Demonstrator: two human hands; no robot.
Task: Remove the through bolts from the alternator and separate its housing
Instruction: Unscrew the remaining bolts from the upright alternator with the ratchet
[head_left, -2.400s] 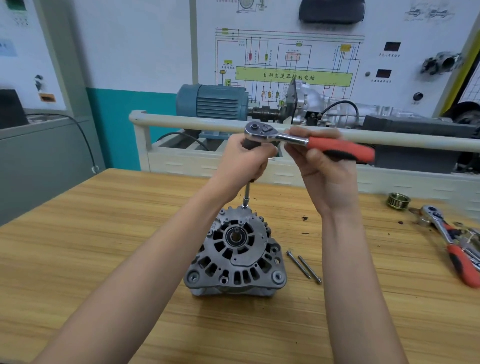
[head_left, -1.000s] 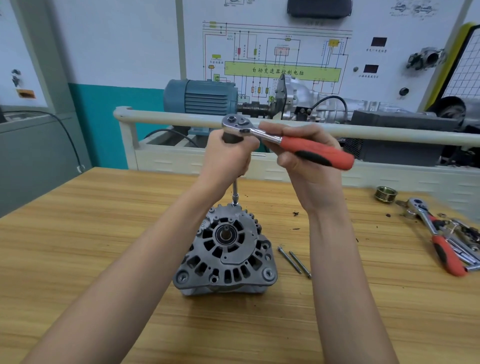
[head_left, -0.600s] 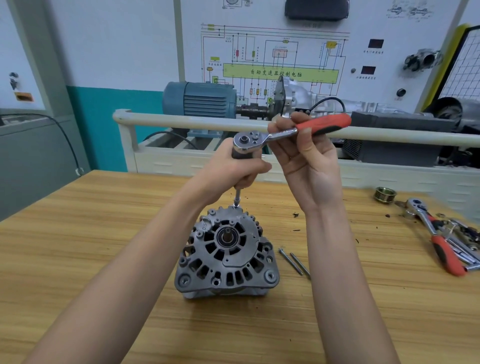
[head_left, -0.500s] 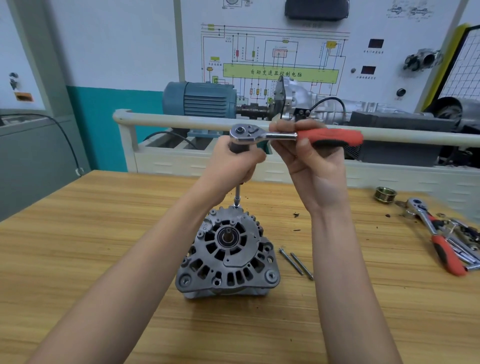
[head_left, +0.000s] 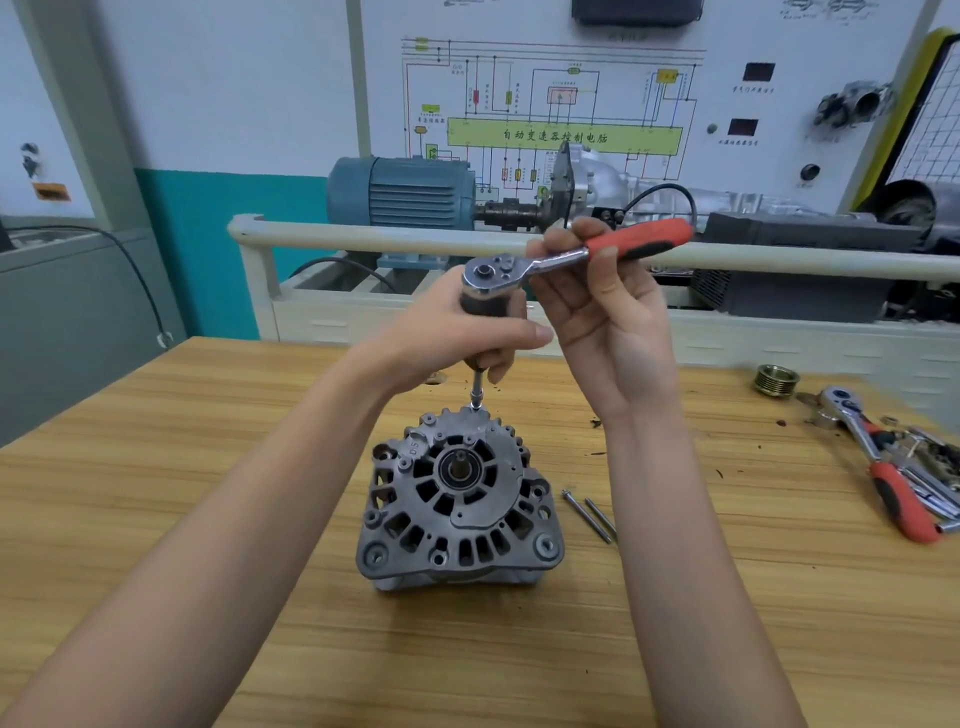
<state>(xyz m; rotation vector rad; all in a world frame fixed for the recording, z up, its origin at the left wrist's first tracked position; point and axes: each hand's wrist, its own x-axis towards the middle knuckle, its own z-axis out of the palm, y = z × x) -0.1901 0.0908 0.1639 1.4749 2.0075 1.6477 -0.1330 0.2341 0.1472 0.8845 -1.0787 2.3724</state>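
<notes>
The grey alternator (head_left: 460, 499) stands on the wooden bench (head_left: 208, 441), front housing up. A ratchet (head_left: 566, 254) with a red handle drives a long extension whose socket (head_left: 476, 397) sits on a bolt at the housing's far edge. My left hand (head_left: 457, 332) grips the black collar below the ratchet head. My right hand (head_left: 602, 306) holds the ratchet's shank and handle between fingers and thumb, palm facing me. Two loose through bolts (head_left: 589, 514) lie right of the alternator.
A brass pulley (head_left: 776, 380) and a second red-handled ratchet (head_left: 878, 462) among other tools lie at the bench's right. Behind the bench runs a cream rail (head_left: 363, 236) in front of a blue motor (head_left: 402, 192) and a wiring-diagram board.
The ratchet handle has swung back and forth around the extension and now points to the far right, raised slightly. My left hand has kept its hold on the collar. The alternator has stayed in place.
</notes>
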